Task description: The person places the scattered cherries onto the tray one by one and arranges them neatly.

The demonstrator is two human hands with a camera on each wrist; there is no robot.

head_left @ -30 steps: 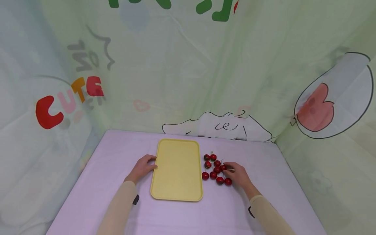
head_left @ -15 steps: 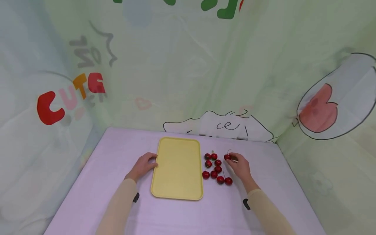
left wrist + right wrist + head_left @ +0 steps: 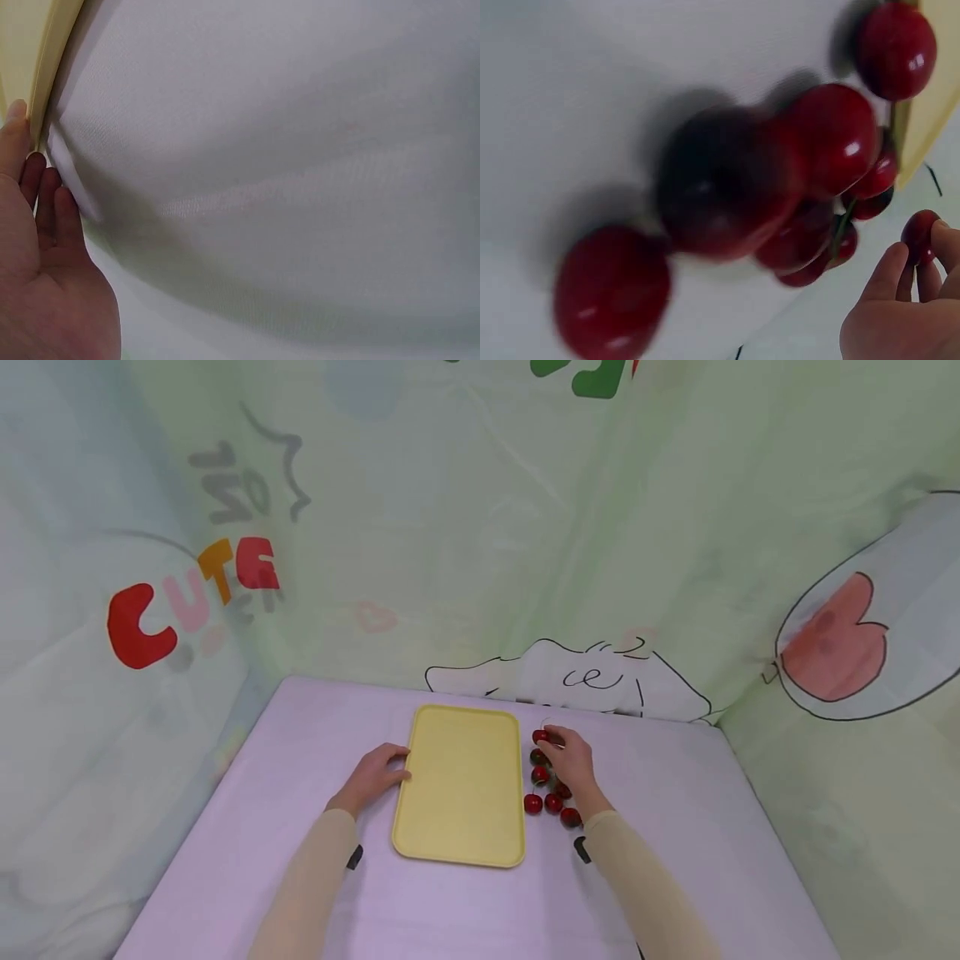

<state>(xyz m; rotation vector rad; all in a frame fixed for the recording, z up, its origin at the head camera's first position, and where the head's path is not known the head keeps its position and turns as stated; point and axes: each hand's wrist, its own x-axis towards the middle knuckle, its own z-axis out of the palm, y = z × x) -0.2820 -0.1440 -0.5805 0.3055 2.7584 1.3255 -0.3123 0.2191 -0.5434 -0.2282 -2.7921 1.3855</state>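
Observation:
A pale yellow tray [image 3: 459,785] lies on the table. My left hand [image 3: 371,777] rests at its left edge, thumb and index finger apart along the rim. In the left wrist view, the thumb touches the tray's rim [image 3: 45,75], with the other fingers loosely bent beside it. My right hand [image 3: 572,762] pinches a dark red cherry [image 3: 540,737] by the tray's upper right edge. That held cherry [image 3: 919,231] also shows between thumb and fingers in the right wrist view. Several loose cherries [image 3: 533,804] lie beside the tray, some partly hidden by the right hand.
A light purple cloth [image 3: 675,827] covers the table. Printed fabric curtains [image 3: 420,552] stand at the back and sides. In the right wrist view, several cherries [image 3: 615,292] lie close to the camera, a few with stems.
My right hand has lifted a cherry out of the group, first to the right, then left and away towards the tray's upper right side. The left hand stays at the tray's edge.

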